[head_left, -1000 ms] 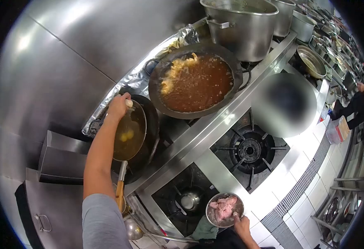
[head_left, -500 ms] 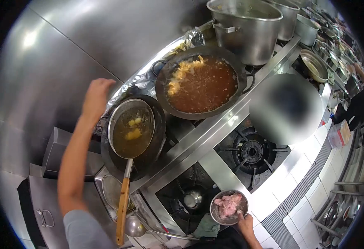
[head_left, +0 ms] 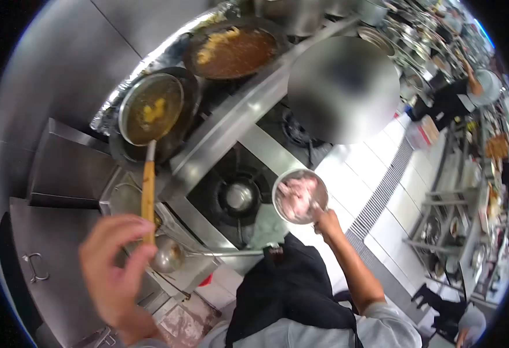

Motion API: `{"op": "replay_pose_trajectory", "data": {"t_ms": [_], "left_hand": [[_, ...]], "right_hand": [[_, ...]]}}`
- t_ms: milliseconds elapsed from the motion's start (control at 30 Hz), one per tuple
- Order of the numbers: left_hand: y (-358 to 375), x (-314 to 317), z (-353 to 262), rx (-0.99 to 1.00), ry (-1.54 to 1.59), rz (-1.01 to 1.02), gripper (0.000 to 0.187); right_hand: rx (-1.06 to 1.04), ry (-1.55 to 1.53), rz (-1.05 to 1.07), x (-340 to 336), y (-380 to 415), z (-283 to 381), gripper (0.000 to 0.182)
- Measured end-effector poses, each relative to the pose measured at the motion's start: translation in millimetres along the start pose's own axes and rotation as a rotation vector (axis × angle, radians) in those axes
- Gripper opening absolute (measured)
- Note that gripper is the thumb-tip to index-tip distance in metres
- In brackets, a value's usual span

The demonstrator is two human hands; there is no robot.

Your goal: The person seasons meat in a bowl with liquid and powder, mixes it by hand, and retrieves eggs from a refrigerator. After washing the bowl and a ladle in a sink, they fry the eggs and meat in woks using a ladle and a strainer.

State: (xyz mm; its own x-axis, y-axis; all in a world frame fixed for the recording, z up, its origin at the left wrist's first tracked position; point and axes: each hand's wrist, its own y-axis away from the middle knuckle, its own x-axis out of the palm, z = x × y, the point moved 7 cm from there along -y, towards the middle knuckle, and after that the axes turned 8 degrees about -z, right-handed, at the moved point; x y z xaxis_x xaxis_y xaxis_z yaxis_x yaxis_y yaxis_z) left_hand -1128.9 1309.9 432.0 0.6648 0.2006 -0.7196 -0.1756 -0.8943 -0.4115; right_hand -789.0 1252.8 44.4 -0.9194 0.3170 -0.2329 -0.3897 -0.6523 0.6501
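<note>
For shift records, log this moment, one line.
Left hand: at long brown wooden handle; Right hand: holding round silver metal bowl; Contents: pink meat

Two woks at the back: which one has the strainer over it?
The wok nearer the left hand. The strainer covers much of it; the other wok shows reddish-brown liquid, no strainer.

Smooth wooden handle (head_left: 148, 191), shiny metal bowl (head_left: 321, 194)

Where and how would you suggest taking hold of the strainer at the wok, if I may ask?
I'd probably grip the wooden handle near its free end, coming from the left with the left hand. The strainer has its long, straight handle jutting past the wok toward the person, and the loosely open hand is right by that end.
</note>
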Motion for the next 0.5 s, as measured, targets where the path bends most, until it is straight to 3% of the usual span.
{"op": "replay_pose_trajectory", "data": {"t_ms": [100, 167, 200, 267, 400, 467, 500], "left_hand": [[80.3, 80.9, 27.3, -0.282, 0.454, 0.19, 0.025], [150.0, 159.3, 52.6, -0.617, 0.741, 0.271, 0.023], [196.3, 207.3, 79.5, -0.641, 0.748, 0.234, 0.024], [245.9, 242.8, 90.2, -0.645, 0.504, 0.22, 0.024], [327.2, 276.6, 132.3, -0.856, 0.43, -0.102, 0.029], [372.9, 282.7, 164.5, -1.251, 0.265, -0.405, 0.037], [369.8, 283.6, 161.5, -1.254, 0.261, -0.444, 0.037]], "right_hand": [[0.027, -0.084, -0.057, -13.4, 9.6, -0.5, 0.03], [0.017, -0.03, -0.056, -16.0, 16.8, -2.5, 0.03], [0.014, -0.035, -0.034, -20.2, 18.6, -3.7, 0.03], [0.012, -0.039, -0.012, -22.5, 27.1, -2.4, 0.03], [-0.019, -0.033, 0.025, -34.7, 22.1, -14.2, 0.034], [-0.027, -0.016, 0.047, -37.7, 20.2, -19.8, 0.034], [-0.028, -0.006, 0.042, -42.1, 15.6, -22.6, 0.034]]}}
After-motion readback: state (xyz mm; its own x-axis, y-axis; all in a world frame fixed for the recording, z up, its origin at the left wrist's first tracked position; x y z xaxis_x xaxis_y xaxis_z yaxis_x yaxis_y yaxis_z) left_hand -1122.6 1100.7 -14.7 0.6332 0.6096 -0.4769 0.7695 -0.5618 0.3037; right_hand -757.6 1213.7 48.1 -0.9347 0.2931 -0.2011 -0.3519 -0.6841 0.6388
